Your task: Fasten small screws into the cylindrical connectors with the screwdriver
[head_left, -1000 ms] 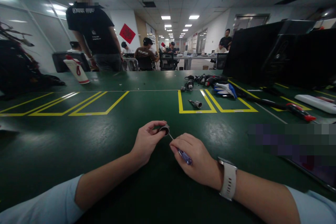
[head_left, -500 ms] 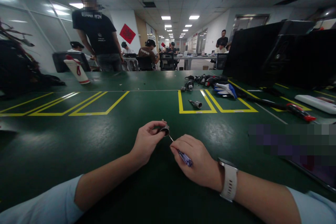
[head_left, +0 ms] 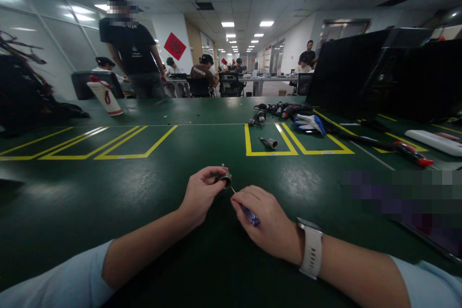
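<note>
My left hand (head_left: 202, 190) pinches a small, round metal part (head_left: 226, 180) with a hollow open end turned toward me. In my right hand (head_left: 265, 216) is a screwdriver with a translucent purple-blue handle (head_left: 250, 215). Its thin shaft (head_left: 233, 189) points up and left to the rim of the metal part; whether the tip touches it or sits inside, I cannot tell. Both hands are above the green table (head_left: 162, 260). Farther off, a similar metal piece with a pointed stem (head_left: 270, 143) lies inside a yellow taped box.
Beyond the boxes lies a heap of dark metal parts (head_left: 276, 110) beside a blue-and-white glove (head_left: 309, 124). A red-and-black tool (head_left: 411, 154) and a white power strip (head_left: 433, 143) are on the right. A white bottle (head_left: 106, 97) leans at the far left. People are in the background.
My right hand has shifted slightly left with the screwdriver, its shaft nearer the metal part. The left hand stays nearly still. A standing person in the background has moved a little.
</note>
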The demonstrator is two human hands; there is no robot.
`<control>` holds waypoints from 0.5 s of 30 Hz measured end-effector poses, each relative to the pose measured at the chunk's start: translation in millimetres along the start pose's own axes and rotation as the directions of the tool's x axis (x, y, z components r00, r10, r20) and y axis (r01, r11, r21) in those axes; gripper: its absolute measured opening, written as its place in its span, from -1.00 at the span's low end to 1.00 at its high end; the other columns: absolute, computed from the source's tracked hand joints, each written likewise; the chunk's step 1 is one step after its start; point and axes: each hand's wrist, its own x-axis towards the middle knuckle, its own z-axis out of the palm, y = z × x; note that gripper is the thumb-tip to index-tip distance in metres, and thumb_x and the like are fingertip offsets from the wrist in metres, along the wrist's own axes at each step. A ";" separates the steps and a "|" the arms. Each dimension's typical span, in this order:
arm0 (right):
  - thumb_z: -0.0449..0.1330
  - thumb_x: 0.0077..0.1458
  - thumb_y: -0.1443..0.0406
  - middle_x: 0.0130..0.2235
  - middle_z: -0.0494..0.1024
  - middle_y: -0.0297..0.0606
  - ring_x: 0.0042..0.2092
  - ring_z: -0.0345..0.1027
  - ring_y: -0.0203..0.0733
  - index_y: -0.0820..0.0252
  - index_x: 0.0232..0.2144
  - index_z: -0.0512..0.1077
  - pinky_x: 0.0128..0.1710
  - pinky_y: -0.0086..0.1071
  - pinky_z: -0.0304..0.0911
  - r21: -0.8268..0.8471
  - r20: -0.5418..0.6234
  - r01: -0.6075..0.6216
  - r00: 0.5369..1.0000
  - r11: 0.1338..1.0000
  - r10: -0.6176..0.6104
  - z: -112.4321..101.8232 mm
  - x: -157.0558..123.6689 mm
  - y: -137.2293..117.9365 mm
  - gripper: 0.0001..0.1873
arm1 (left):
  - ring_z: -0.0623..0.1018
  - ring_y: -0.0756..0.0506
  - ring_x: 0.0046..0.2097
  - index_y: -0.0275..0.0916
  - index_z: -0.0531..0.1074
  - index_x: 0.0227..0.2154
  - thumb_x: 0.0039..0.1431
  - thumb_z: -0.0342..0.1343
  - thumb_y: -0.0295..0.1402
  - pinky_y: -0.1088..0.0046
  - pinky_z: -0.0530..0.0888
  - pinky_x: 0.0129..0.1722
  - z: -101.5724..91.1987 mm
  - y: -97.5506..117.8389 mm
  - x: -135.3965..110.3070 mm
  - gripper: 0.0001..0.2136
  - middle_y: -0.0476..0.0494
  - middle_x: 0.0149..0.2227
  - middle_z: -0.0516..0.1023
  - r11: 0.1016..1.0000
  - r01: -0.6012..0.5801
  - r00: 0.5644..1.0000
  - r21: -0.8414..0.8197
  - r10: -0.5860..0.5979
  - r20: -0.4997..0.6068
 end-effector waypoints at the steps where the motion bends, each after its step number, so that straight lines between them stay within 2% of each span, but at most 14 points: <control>1: -0.02 0.12 0.39 -0.32 0.46 -0.18 -0.29 0.31 -0.18 0.22 -0.28 0.38 -0.28 -0.28 0.26 0.005 0.002 -0.001 1.000 1.000 0.001 0.5 0.2 0.6 -0.82 | 0.54 -0.08 -0.25 -0.31 0.46 -0.44 -0.24 0.24 -0.49 0.31 0.43 -0.13 0.6 0.2 -0.2 -0.81 -0.13 -0.21 0.53 1.000 -0.001 1.000 -0.003 0.001 -0.007; 5: -0.01 0.12 0.39 -0.31 0.47 -0.17 -0.28 0.31 -0.18 0.22 -0.29 0.38 -0.27 -0.27 0.26 0.041 -0.011 0.014 1.000 0.999 -0.014 0.6 -0.6 2.9 -0.82 | 0.53 -0.07 -0.27 -0.32 0.44 -0.45 -0.24 0.24 -0.50 0.32 0.45 -0.17 0.1 -1.2 3.9 -0.81 -0.12 -0.23 0.51 1.000 0.018 1.000 -0.018 -0.018 -0.023; 9: 0.00 0.12 0.39 -0.32 0.47 -0.19 -0.28 0.32 -0.21 0.19 -0.26 0.38 -0.26 -0.28 0.26 0.122 -0.103 0.042 0.994 0.992 -0.030 -0.8 -0.4 5.2 -0.82 | 0.53 -0.07 -0.27 -0.30 0.41 -0.38 -0.23 0.22 -0.48 0.31 0.45 -0.17 -9.4 -7.8 23.2 -0.76 -0.08 -0.33 0.50 0.997 -0.018 0.996 -0.073 0.012 -0.085; 12: 0.01 0.12 0.37 -0.34 0.47 -0.22 -0.29 0.33 -0.21 0.18 -0.29 0.39 -0.26 -0.28 0.26 0.199 -0.177 -0.029 0.982 0.979 0.065 0.4 5.4 10.9 -0.83 | 0.52 -0.07 -0.22 -0.26 0.37 -0.17 -0.28 0.24 -0.53 0.33 0.42 -0.12 -22.0 -15.9 48.0 -0.52 -0.11 -0.23 0.47 0.997 -0.078 0.993 -0.027 0.075 -0.088; 14: 0.02 0.12 0.32 -0.35 0.47 -0.23 -0.30 0.33 -0.22 0.18 -0.32 0.41 -0.27 -0.29 0.27 0.292 -0.215 -0.107 0.961 0.950 0.175 2.8 12.5 18.6 -0.84 | 0.51 -0.07 -0.22 -0.25 0.33 -0.08 -0.30 0.22 -0.57 0.32 0.40 -0.11 -31.8 -21.4 67.5 -0.43 -0.12 -0.21 0.46 0.985 -0.144 0.981 0.096 0.155 -0.114; 15: 0.02 0.12 0.29 -0.36 0.47 -0.24 -0.31 0.34 -0.22 0.18 -0.33 0.41 -0.28 -0.29 0.27 0.356 -0.232 -0.145 0.943 0.923 0.238 4.4 16.7 23.5 -0.83 | 0.50 -0.09 -0.21 -0.26 0.34 -0.08 -0.27 0.21 -0.55 0.31 0.39 -0.10 -36.9 -23.5 77.5 -0.45 -0.13 -0.20 0.45 0.963 -0.194 0.966 0.190 0.221 -0.132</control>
